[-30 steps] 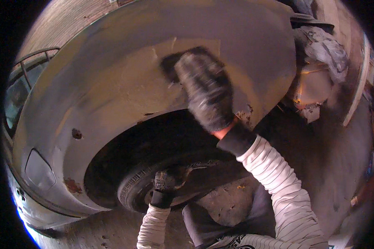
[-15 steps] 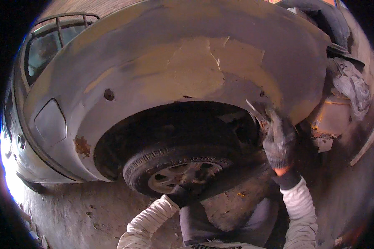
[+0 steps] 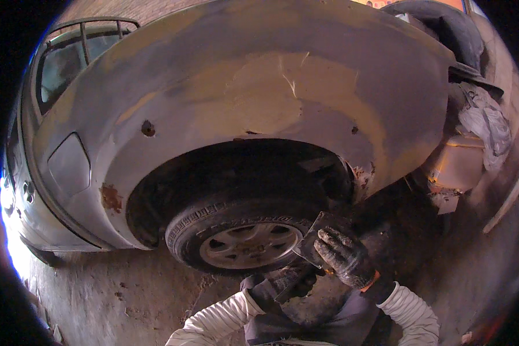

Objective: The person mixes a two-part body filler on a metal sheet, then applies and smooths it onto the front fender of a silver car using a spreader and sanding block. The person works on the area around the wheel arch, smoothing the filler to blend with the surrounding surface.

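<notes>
My right hand (image 3: 346, 259), in a dirty dark glove with an orange cuff, grips a thin, flat, dark spreader (image 3: 315, 239) in front of the wheel. Its fingers lie over the plate's face. Lower down, near my lap, my dark-gloved left hand (image 3: 282, 282) is closed round a dark flat piece with a straight edge (image 3: 291, 290); its kind is unclear. Beyond both hands is a car's rear side panel (image 3: 213, 104), grey with tan patches and a crack-like light streak. Rust shows on the wheel arch's right edge (image 3: 361, 176).
The tyre (image 3: 190, 236) with its silver rim (image 3: 251, 245) sits under the arch. At right stand an orange-and-grey box-like thing (image 3: 458, 164) and crumpled plastic (image 3: 487, 124). Small debris lies on the concrete floor (image 3: 138, 294). My knees are beneath my hands.
My right hand has come down and left from the arch's right edge, bringing the spreader near my left hand. My left hand has shifted right, away from the wheel rim.
</notes>
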`<action>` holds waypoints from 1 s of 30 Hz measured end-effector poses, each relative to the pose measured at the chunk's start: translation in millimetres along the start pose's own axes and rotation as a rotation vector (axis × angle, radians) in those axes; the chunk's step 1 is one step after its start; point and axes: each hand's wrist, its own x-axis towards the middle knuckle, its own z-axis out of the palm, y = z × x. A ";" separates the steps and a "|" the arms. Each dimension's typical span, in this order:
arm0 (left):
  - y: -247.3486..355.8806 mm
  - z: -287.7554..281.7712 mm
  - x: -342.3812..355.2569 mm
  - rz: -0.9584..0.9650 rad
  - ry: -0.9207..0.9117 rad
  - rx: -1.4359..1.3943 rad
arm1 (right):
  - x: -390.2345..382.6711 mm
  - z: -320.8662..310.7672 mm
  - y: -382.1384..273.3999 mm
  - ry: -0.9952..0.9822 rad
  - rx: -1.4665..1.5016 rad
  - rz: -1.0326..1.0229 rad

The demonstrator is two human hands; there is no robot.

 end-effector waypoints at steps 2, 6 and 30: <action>14.1 -0.8 0.4 -0.314 0.058 -0.348 | 0.6 -0.3 -1.0 -0.013 0.018 0.044; 41.0 8.2 -0.3 -0.387 0.072 -0.498 | 6.8 -6.7 2.1 0.023 0.027 0.048; 83.5 42.6 11.3 -0.263 0.212 -0.126 | -5.4 3.1 23.6 0.255 -0.132 0.163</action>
